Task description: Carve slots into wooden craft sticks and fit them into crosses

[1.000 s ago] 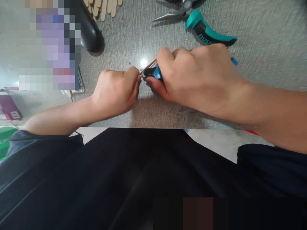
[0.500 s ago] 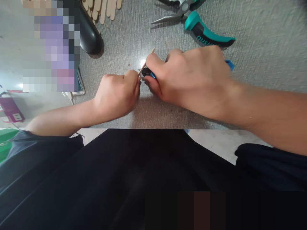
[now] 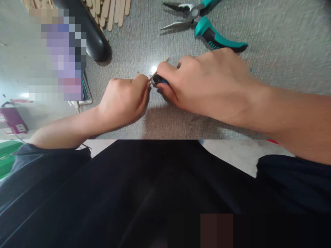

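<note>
Here, the left hand [image 3: 125,96] pinches the lower end of a slim wooden stick [image 3: 153,75], which slants behind the right forefinger; the right hand [image 3: 209,86] grasps a blue-and-black tool [image 3: 156,79], near teal-handled pliers [image 3: 195,13] lying spread on the table [image 3: 170,124].

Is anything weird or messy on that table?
Nothing looks broken or spilled. A bit untidy, maybe: the teal pliers lie with their jaws spread wide beyond the right hand, and a tiny dark speck sits near the left hand.
</note>
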Motion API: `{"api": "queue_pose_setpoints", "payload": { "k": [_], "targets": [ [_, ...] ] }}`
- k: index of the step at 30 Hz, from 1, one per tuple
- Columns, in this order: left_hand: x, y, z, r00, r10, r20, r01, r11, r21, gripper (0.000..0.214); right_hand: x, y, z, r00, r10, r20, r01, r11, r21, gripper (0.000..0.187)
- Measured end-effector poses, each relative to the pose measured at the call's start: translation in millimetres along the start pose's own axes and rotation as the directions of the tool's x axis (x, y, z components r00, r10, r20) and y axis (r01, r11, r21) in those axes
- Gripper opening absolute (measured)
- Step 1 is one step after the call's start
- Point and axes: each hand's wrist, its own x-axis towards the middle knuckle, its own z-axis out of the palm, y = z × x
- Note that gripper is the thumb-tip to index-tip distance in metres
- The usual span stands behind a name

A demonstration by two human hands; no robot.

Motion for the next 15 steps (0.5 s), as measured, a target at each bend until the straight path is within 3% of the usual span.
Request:
{"api": "queue_pose_setpoints", "payload": {
  "k": [5, 7, 9, 13, 15],
  "targets": [
    [4.4, -3.7, 1.9, 1.0, 0.017, -0.02, -0.019, 0.998, -0.06, 0.048, -1.6, 5.0, 3.2, 1.0, -0.021, 0.004, 0.021, 1.0, -0.008, 0.07],
    [6.8, -6.3, 0.5, 0.999, -0.041, -0.009, 0.041, 0.999, -0.026, 0.047, -6.6, 5.8, 5.2, 0.999, -0.048, 0.021, 0.049, 0.998, -0.041, 0.068],
    [8.4, -8.2, -3.4, 0.984, -0.147, -0.101, 0.148, 0.989, 0.003, 0.055, -12.2, 6.8, 8.1, 0.997, -0.068, 0.044, 0.071, 0.996, -0.057, 0.068],
    [8.0, -4.5, -14.7, 0.994, -0.099, 0.041, 0.103, 0.986, -0.127, 0.05, -16.5, 12.3, 12.4, 0.999, -0.019, 0.034, 0.017, 0.998, 0.053, 0.069],
    [7.7, -1.4, -19.7, 0.986, -0.113, 0.123, 0.139, 0.965, -0.224, 0.049, -15.1, 16.5, 11.5, 0.999, 0.001, 0.042, -0.006, 0.995, 0.099, 0.069]
  ]
}}
